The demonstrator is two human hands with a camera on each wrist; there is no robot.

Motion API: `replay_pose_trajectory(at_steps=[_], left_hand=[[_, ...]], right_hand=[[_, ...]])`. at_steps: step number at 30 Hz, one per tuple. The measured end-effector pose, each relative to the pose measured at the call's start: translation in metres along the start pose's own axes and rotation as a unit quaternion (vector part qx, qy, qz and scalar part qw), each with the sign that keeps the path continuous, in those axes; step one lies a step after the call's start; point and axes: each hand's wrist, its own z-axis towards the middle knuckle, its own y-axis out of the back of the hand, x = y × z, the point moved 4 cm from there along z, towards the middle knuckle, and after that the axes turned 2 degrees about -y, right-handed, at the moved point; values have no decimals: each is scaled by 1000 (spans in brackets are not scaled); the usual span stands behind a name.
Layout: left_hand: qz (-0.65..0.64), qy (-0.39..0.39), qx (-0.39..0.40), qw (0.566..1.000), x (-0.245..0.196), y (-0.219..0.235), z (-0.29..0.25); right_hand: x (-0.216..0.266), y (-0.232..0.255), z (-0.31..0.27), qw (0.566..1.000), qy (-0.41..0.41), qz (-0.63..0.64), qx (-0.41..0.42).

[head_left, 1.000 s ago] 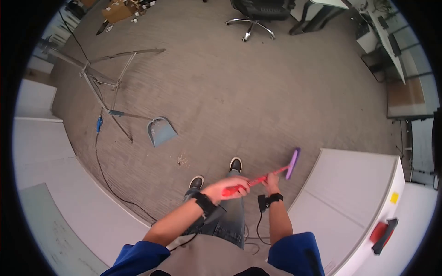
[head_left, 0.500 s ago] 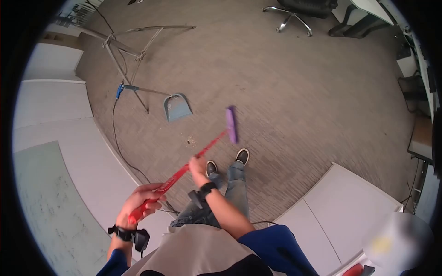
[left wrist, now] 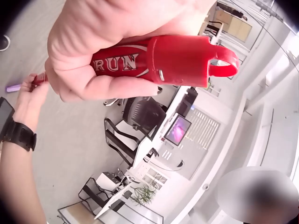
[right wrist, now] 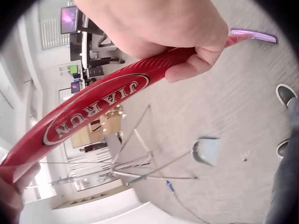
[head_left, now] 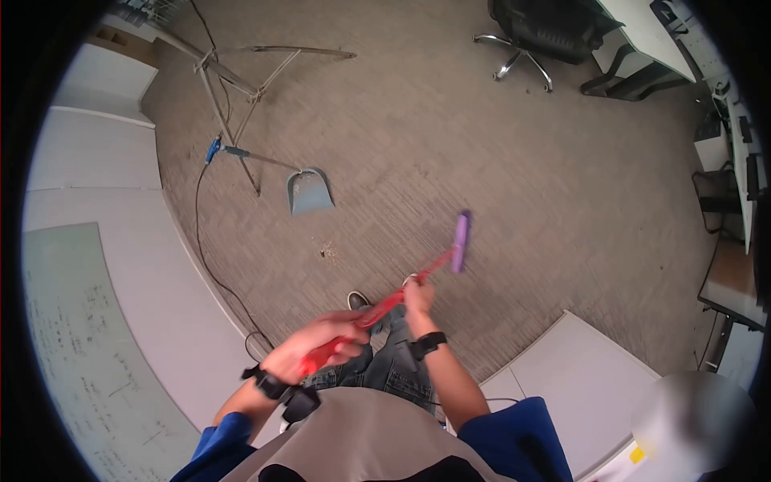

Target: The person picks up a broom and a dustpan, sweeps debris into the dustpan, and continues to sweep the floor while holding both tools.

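A red broom handle runs slantwise across the front of the body, ending in a purple broom head to the right of the feet. My left hand grips the handle's top end; in the left wrist view the fingers of the left hand wrap round it. Lower down, my right hand holds the shaft, and the right wrist view shows the right hand curled round it. A small pile of crumbs lies on the floor, below a grey-blue dustpan with bits inside.
A metal stand is at the upper left, with a black cable trailing along the floor. White cabinets stand left and lower right. An office chair and desks are at the upper right.
The broom head swung left, then back right. Both hands moved left and then partly back right, still gripping the handle. The head view shifted too.
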Motion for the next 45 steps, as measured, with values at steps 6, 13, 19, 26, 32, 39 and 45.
replay_pose_trajectory(at_steps=[6,13,19,26,32,39,45], left_hand=[[-86,20,15,996,7,24,47],[-6,-118,-138,983,-1,24,-43],[67,-146,-74,984,-13,-14,-54],[-52,-74,126,988,-51,-14,61],[-367,82,247,893,-97,-7,160],[-359,-124,51,923,-122,5,51],[-218,-210,-62,951,-117,-43,5]], right_hand=[[-36,12,49,992,-82,-36,-84],[-19,-120,-18,987,-55,-14,151],[79,-106,-52,956,-99,144,236],[130,-9,80,994,-12,57,88],[139,14,182,988,-96,50,114],[105,-106,140,965,-9,-137,222],[180,-153,31,930,-25,-156,333]])
